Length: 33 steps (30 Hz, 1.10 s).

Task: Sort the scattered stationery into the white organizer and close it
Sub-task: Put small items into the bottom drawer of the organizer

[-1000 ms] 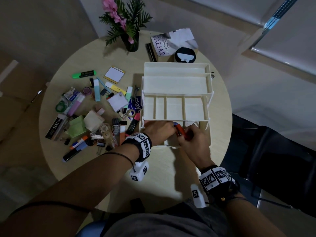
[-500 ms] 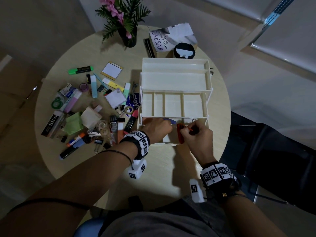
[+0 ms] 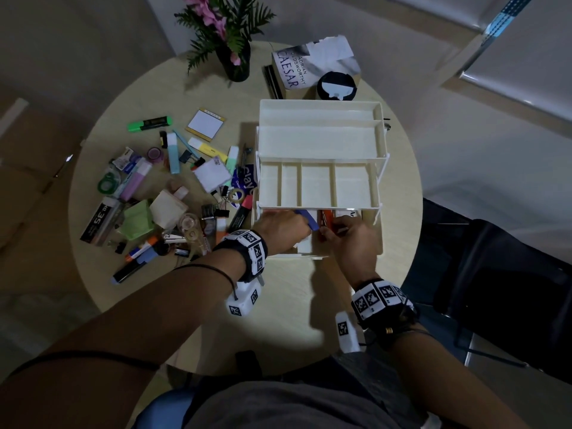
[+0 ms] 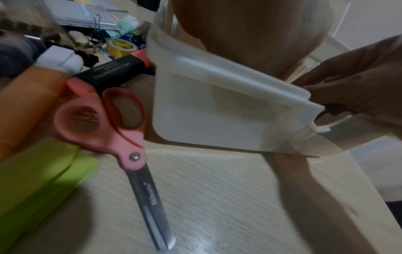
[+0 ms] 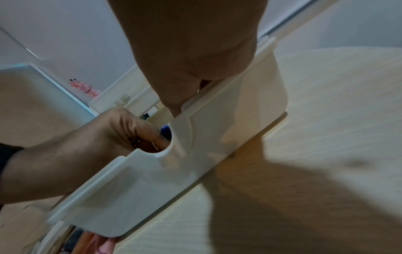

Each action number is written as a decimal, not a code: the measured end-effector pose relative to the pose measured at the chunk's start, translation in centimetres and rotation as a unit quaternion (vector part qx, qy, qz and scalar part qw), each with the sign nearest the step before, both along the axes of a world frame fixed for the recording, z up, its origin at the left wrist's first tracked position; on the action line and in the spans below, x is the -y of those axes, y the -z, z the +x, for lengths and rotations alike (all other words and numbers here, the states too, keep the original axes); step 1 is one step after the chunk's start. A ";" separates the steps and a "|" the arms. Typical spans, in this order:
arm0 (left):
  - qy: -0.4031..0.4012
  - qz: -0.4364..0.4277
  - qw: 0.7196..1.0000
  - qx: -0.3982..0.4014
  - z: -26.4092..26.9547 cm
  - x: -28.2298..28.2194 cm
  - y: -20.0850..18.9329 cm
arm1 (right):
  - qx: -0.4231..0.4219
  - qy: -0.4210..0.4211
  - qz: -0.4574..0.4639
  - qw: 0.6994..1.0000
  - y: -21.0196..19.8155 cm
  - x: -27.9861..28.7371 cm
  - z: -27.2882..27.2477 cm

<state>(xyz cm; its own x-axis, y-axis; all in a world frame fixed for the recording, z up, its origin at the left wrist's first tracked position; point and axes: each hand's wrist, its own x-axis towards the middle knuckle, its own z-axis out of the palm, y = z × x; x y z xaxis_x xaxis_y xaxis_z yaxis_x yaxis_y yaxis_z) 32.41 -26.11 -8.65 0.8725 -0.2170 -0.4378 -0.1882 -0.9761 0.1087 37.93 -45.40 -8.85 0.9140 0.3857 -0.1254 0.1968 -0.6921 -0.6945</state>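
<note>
The white organizer (image 3: 315, 140) stands open at the table's middle right, its tiers stepped back and bare. Both hands reach into its lowest front tray. My left hand (image 3: 301, 227) holds a blue pen (image 3: 308, 218) over the tray's left part. My right hand (image 3: 332, 233) grips an orange marker (image 3: 325, 218) lying lengthwise beside it. In the right wrist view the left hand's fingers (image 5: 152, 137) curl behind the notched front wall (image 5: 195, 137). Scattered stationery covers the table's left: a green highlighter (image 3: 150, 122), a sticky pad (image 3: 205, 123), pink scissors (image 4: 121, 137).
A vase of flowers (image 3: 235, 63), a book (image 3: 306, 68) and a black round case (image 3: 336, 86) sit behind the organizer. A dark chair (image 3: 495, 289) stands to the right of the round table (image 3: 294, 305). A black and pink highlighter (image 3: 241, 213) lies against the organizer's left side.
The orange marker has turned from slanted to lengthwise and gone lower into the front tray. The blue pen now shows in my left hand's fingers.
</note>
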 end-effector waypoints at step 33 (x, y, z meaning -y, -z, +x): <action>-0.410 -0.318 0.854 0.028 1.1 4.8 0.2 | 0.042 -0.032 0.026 0.998 0.6 1.2 0.1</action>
